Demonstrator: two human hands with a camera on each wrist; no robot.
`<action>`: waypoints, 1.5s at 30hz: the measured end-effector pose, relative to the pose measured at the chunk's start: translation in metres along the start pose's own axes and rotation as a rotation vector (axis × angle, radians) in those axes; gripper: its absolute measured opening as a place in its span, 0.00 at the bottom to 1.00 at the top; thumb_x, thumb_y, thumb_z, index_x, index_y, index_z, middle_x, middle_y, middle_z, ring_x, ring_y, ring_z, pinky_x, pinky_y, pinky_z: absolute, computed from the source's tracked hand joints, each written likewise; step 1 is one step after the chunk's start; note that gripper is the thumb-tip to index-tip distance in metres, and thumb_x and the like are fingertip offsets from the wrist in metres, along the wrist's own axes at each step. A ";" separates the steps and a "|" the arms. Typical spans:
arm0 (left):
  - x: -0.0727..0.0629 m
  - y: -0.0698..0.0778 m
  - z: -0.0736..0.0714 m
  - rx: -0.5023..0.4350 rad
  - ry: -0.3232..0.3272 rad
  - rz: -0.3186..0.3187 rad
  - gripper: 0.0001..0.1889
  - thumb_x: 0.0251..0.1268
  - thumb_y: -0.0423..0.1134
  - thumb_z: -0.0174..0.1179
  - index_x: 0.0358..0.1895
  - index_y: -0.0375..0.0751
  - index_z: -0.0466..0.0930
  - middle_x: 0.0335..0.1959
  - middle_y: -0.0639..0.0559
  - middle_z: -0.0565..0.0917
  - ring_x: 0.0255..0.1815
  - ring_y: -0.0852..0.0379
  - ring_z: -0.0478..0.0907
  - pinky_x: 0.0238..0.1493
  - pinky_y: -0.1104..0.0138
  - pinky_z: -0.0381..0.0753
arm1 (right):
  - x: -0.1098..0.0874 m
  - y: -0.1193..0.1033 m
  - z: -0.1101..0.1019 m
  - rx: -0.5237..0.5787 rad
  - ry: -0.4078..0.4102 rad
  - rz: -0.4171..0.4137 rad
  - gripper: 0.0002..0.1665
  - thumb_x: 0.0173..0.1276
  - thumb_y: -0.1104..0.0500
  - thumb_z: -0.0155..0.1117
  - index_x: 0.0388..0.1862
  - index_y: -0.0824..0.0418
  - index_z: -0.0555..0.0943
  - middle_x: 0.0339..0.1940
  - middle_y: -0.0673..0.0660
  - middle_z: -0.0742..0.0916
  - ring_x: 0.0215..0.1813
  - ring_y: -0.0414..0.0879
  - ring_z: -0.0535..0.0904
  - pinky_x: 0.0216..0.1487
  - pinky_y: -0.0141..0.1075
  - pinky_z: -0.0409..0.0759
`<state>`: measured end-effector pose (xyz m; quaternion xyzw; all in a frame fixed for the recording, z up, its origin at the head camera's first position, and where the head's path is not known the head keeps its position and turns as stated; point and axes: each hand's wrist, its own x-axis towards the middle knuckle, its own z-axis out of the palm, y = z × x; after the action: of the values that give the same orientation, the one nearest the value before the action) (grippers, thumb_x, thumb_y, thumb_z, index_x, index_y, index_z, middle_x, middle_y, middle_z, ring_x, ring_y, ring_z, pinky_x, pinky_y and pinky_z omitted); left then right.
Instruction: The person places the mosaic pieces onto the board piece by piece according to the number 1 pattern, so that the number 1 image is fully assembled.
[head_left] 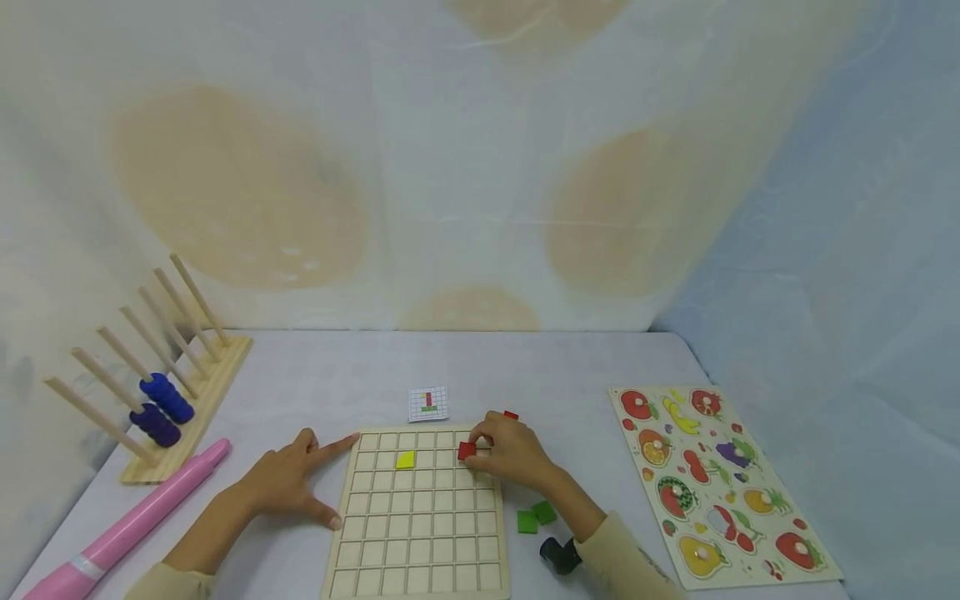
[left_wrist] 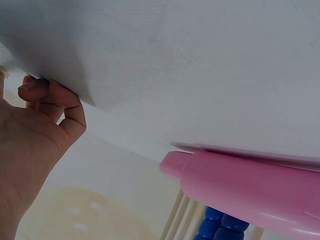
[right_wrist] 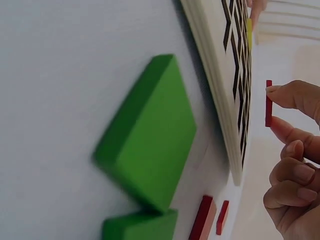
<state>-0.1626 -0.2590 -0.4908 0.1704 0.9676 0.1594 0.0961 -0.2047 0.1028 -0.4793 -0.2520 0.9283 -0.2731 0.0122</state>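
Observation:
A wooden grid board (head_left: 397, 528) lies on the white tabletop with a yellow square tile (head_left: 406, 460) in one upper-left cell. My left hand (head_left: 285, 479) rests at the board's left side, forefinger stretched to its top corner and thumb against its edge. Between thumb and forefinger, my right hand (head_left: 513, 450) pinches a red square tile (head_left: 467, 451) over the upper-right cells; the right wrist view has this red tile (right_wrist: 269, 103) edge-on, clear of the board. Two green square tiles (head_left: 527, 522) lie right of the board. Past the right hand a loose red tile (head_left: 512, 415) is partly hidden.
Behind the board lies a small pattern card (head_left: 428, 404). A wooden peg stand (head_left: 191, 417) with blue beads and a pink tube-like object (head_left: 142, 525) are at left. A fruit puzzle board (head_left: 720, 492) lies at right, and a black object (head_left: 558, 556) sits by the right forearm.

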 end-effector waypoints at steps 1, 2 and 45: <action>0.000 0.000 0.000 0.001 -0.001 -0.002 0.63 0.24 0.79 0.70 0.76 0.63 0.61 0.39 0.51 0.63 0.26 0.56 0.62 0.30 0.62 0.59 | 0.002 -0.002 0.001 -0.003 -0.004 -0.002 0.13 0.56 0.50 0.77 0.36 0.56 0.87 0.26 0.50 0.75 0.28 0.36 0.66 0.28 0.28 0.65; 0.000 0.001 0.000 0.002 -0.002 0.000 0.63 0.25 0.79 0.70 0.76 0.63 0.61 0.39 0.51 0.63 0.26 0.56 0.62 0.30 0.62 0.59 | 0.003 -0.004 0.001 -0.004 -0.009 -0.003 0.13 0.57 0.50 0.77 0.36 0.55 0.86 0.26 0.49 0.75 0.28 0.36 0.67 0.28 0.28 0.65; 0.001 0.000 0.001 0.002 -0.001 -0.020 0.63 0.23 0.79 0.71 0.75 0.63 0.63 0.39 0.51 0.63 0.26 0.55 0.60 0.30 0.62 0.58 | 0.028 -0.045 0.030 -0.138 -0.135 -0.054 0.11 0.62 0.51 0.73 0.42 0.52 0.89 0.31 0.43 0.79 0.29 0.34 0.69 0.30 0.27 0.67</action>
<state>-0.1634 -0.2587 -0.4923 0.1608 0.9694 0.1573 0.0980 -0.2039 0.0419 -0.4789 -0.2949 0.9349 -0.1912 0.0500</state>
